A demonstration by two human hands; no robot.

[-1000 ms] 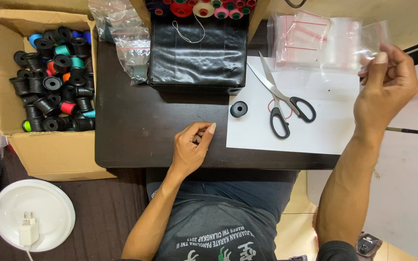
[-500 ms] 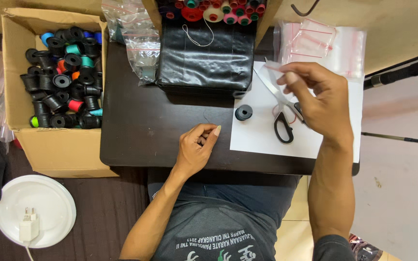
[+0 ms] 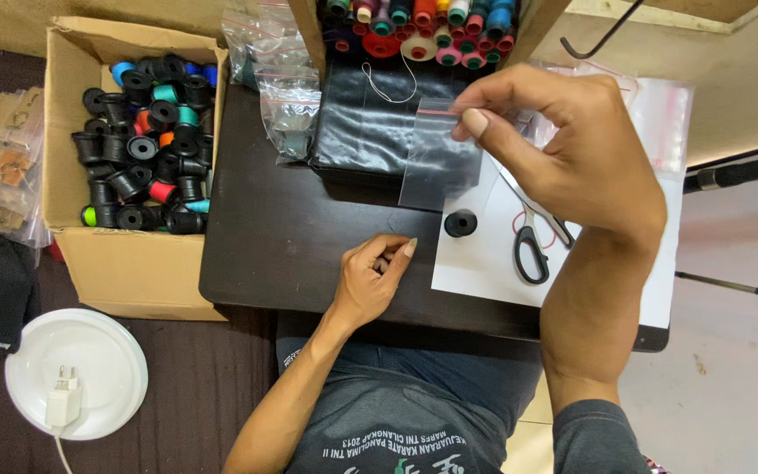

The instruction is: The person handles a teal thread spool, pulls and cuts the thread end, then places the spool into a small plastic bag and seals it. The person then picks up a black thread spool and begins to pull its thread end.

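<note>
Bag [image 3: 439, 165], a small clear zip one with a red strip along its top, hangs above the far part of the counter [image 3: 282, 237], pinched at its top edge between the thumb and fingers of the right hand [image 3: 572, 158]. Its lower edge hangs just above a black spool [image 3: 461, 223]. The counter is dark and low. To its left stands a cardboard box [image 3: 125, 263] packed with spools [image 3: 146, 158], most of them black, with some teal, orange, red, blue and green ones among them. At the far edge of the counter a black sheet [image 3: 379, 123] lies under a row of coloured spools [image 3: 418, 26], and clear bags [image 3: 278, 79] are heaped just left of it. A white sheet [image 3: 484, 263] covers the right part of the counter. It carries the black spool and, just right of that, scissors [image 3: 532, 241] with black handles, partly hidden by the right hand. On the floor at lower left a white plate [image 3: 98, 351] holds a white plug [image 3: 63, 404]. The left hand [image 3: 375, 281] rests on the counter near its front edge, loosely curled with the fingertips drawn toward the thumb; whether it pinches anything I cannot tell.
</note>
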